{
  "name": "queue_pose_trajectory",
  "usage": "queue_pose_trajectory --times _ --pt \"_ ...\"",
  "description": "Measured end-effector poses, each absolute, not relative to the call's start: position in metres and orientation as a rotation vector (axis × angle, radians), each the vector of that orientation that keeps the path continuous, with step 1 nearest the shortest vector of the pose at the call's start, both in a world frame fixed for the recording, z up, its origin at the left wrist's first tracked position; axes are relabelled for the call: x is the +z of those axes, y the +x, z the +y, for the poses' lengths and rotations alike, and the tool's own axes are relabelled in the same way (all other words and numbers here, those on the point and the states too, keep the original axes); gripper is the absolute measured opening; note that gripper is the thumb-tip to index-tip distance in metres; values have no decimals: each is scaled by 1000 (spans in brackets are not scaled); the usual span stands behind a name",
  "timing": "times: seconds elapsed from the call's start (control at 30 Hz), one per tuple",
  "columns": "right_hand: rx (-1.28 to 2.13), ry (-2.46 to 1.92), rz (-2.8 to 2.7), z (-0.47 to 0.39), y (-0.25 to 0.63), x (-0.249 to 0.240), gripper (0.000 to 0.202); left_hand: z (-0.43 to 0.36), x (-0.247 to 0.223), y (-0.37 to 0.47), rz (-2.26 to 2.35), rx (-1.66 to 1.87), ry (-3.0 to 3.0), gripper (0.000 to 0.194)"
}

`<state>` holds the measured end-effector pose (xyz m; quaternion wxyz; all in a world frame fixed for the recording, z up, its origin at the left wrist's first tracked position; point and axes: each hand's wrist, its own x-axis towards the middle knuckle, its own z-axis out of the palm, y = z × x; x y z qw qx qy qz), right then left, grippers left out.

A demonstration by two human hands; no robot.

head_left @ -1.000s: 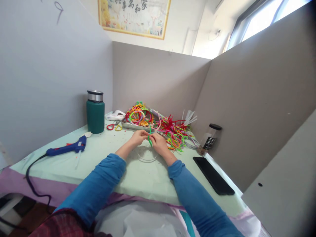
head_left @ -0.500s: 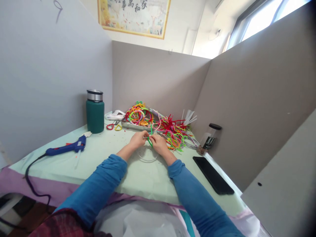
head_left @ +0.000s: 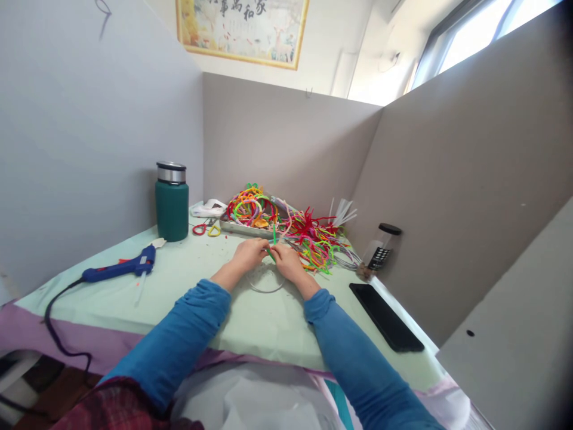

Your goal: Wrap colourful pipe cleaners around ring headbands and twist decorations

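Note:
At the middle of the table, my left hand [head_left: 250,254] is closed, its fingertips pinching the far part of a thin white ring [head_left: 267,291]. Close beside it, my right hand [head_left: 287,260] pinches a green pipe cleaner [head_left: 274,234] against the ring. One end of the green piece points up between the hands, and a short part of it slants down between the fingertips. The near curve of the ring hangs below the hands, just over or on the table. My fingers hide where the green piece meets the ring.
Behind my hands, a metal tray [head_left: 250,230] holds colourful twisted rings, beside a heap of pipe cleaners [head_left: 317,242]. A green bottle [head_left: 172,206] and blue glue gun [head_left: 120,269] are left; a clear jar [head_left: 380,251] and black phone [head_left: 385,318] right.
The white ring has shifted slightly up and left. The green piece between my fingertips has changed from a curved loop to a straighter slant. Both hands keep their pinch.

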<state>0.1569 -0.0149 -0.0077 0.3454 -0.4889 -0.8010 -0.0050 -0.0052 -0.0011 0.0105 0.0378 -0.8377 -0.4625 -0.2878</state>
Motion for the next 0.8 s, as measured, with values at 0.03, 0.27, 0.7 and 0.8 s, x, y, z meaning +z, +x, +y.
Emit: queue_pose_trajectory --times 0.03,0.27,0.7,0.8 --pt "-7 -1274 -2082 -15 157 -8 24 -2 11 -5 -1416 -870 -2561 20" --pt "24 -1341 -2054 -17 157 -7 23 -4 12 -5 -1365 -758 -2524 22" --pt "49 -1342 -2061 -14 159 -7 25 3 7 -6 -1359 -816 -2562 24" --pt "30 -1337 -2046 -14 159 -7 26 8 6 -5 -1394 -892 -2640 25"
